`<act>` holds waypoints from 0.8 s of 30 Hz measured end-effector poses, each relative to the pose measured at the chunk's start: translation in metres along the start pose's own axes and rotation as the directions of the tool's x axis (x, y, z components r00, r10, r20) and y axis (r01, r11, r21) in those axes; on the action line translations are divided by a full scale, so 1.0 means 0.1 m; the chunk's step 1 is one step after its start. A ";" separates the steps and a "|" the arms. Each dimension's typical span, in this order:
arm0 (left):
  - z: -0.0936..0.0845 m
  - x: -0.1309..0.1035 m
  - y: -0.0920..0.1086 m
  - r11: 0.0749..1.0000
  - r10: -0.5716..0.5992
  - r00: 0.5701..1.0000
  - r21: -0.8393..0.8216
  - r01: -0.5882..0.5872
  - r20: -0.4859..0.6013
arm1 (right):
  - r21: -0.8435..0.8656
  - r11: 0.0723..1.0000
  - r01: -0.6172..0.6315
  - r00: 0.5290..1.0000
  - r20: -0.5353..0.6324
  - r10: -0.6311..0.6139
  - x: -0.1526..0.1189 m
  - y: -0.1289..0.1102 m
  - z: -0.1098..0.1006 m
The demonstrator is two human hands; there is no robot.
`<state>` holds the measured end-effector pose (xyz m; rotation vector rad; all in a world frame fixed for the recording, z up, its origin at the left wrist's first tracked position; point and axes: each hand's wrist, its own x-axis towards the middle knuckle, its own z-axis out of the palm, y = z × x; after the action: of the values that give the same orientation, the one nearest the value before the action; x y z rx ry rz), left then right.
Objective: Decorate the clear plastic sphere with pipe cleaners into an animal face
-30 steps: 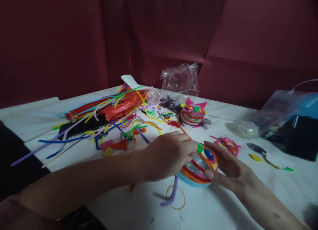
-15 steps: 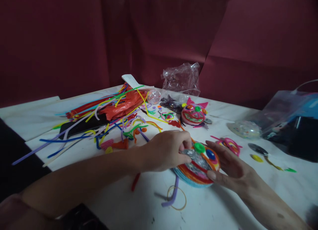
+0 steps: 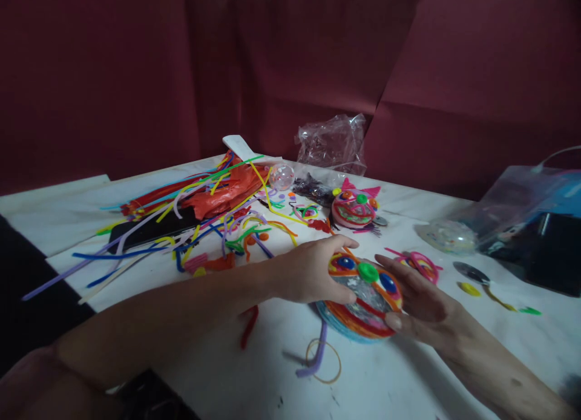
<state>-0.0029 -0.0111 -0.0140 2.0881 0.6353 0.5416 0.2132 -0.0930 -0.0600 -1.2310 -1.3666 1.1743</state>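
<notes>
A clear ball (image 3: 358, 287) wrapped in coloured pipe cleaners sits on the white table in front of me, decorated as a face. It has a green button nose (image 3: 368, 272), two blue eyes and a red pipe cleaner mouth (image 3: 371, 308); orange, red and light blue rings run round its lower side. My left hand (image 3: 308, 272) grips its left side, thumb over the front and index finger extended behind. From the right, my right hand (image 3: 422, 299) holds the ball, its thumb near the end of the mouth. Below lie a purple pipe cleaner (image 3: 321, 344) and a rubber band (image 3: 339, 365).
Loose pipe cleaners (image 3: 91, 256) and a red plastic bag (image 3: 227, 193) cover the left. Behind are another decorated pink ball (image 3: 351, 212), a clear ball (image 3: 282, 177) and crumpled clear plastic (image 3: 331, 144). Pink pipe cleaner coils (image 3: 420, 265) and a yellow button (image 3: 469, 288) lie right.
My left hand has moved from pinching at the ball's upper left to gripping its left side, uncovering the left blue eye. My right hand has barely shifted.
</notes>
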 end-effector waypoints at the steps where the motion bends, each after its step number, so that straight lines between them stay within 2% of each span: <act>1: 0.00 0.00 0.01 1.000 -0.005 1.000 -0.008 0.005 -0.001 | 0.013 1.000 -0.002 1.000 0.004 0.002 0.00 0.01 0.00; 7: 0.00 -0.01 0.01 1.000 -0.012 1.000 -0.015 0.012 -0.014 | 0.144 0.989 -0.024 1.000 0.023 0.020 -0.01 0.01 -0.01; 16: -0.01 0.02 -0.06 0.999 -0.027 1.000 -0.045 0.026 -0.016 | 0.108 0.994 -0.028 0.999 0.036 0.025 0.00 0.00 0.03; 24: 0.00 0.02 -0.03 0.995 -0.091 0.996 -0.048 0.091 0.007 | 0.129 0.991 -0.015 1.000 -0.016 0.017 0.02 -0.02 0.08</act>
<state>-0.0017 -0.0081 -0.0161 2.0042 0.7046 0.4951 0.2045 -0.0922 -0.0589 -1.1593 -1.2499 1.2411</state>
